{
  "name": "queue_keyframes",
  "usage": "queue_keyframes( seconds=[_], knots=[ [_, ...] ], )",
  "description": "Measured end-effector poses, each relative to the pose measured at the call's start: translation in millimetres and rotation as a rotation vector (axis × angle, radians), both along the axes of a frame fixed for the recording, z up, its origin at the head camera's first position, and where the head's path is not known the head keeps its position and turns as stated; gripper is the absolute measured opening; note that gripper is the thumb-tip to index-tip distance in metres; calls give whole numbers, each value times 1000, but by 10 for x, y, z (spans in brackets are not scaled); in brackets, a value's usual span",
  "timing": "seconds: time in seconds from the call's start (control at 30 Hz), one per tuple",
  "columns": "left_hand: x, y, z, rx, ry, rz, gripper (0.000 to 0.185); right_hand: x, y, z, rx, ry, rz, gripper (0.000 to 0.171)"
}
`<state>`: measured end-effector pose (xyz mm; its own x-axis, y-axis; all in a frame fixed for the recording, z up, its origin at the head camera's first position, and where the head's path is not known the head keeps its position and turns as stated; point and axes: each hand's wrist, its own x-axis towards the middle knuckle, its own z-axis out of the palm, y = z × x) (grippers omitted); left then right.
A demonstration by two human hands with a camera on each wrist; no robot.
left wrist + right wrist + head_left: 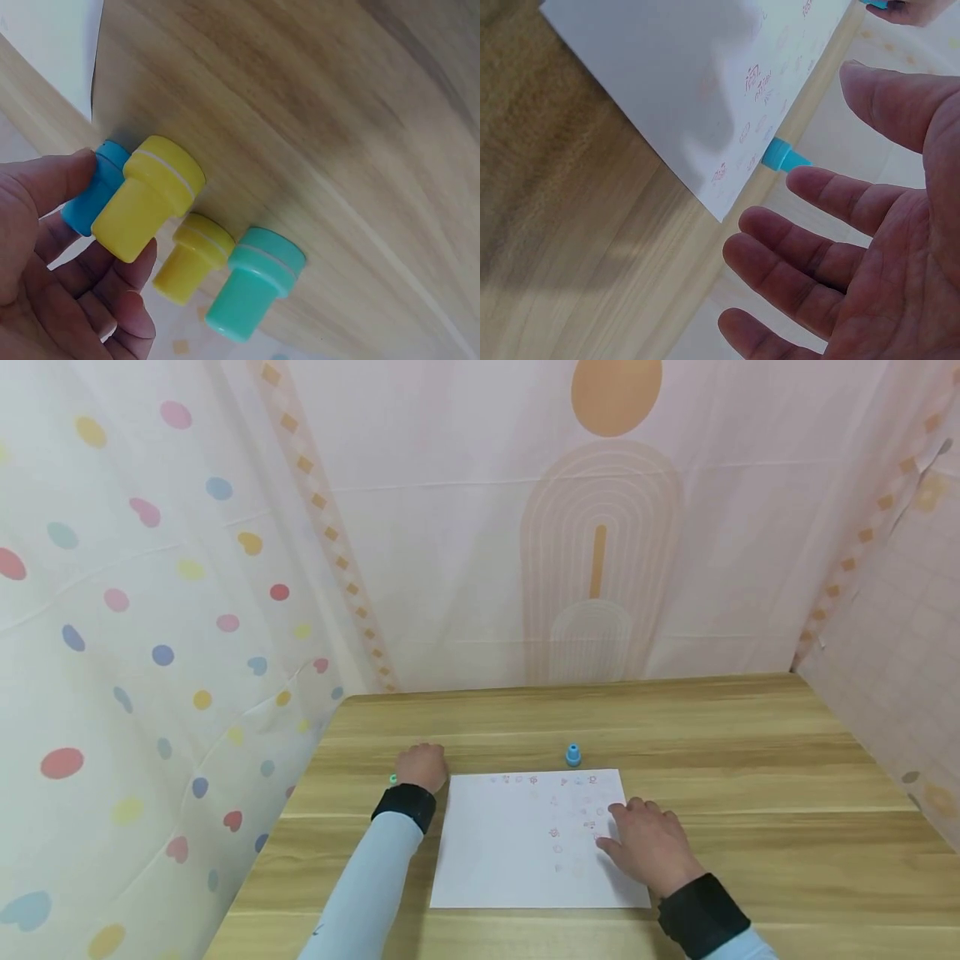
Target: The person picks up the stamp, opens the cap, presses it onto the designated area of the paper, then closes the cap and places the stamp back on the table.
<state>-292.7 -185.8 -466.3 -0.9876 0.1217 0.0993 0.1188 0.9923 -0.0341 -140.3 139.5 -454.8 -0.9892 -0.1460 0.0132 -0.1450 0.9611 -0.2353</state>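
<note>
We note a cluster of small plastic stampers on the wooden table (675, 727), just off the far-left corner of the white paper sheet (510, 852). In the left wrist view we count a large yellow stamper (150, 196), a blue stamper (94, 187) behind it, a smaller yellow stamper (193, 256) and a teal stamper (256, 281), all standing on their flared ends with the narrower stems free. The left hand (422, 767) has its thumb on the blue stamper and its fingers curled in under the large yellow one; we cannot tell whether this is a firm pinch or only contact. The right hand (651, 843) rests flat, fingers spread, on the right part of the sheet, holding nothing. A separate blue stamper (573, 755) stands alone just beyond the sheet's far edge. We judge the stampers light, rigid and smooth, so somewhat slippery, and easily toppled since they stand close together. The stem looks the best place to pinch, between thumb and forefinger. The sheet is thin and limp, bearing faint red prints (558, 810) along its far and right areas.
</note>
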Motion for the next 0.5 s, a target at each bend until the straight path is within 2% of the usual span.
queue_keyframes(
  seconds=[0.23,0.5],
  knots=[
    [-7,11,-13,-12,-17,-8,8,-14,0,-3,2,-15,-5,50],
    [1,36,-15,20,3,-23,5,-8,23,-9,6,-17,-6,49]
  ],
)
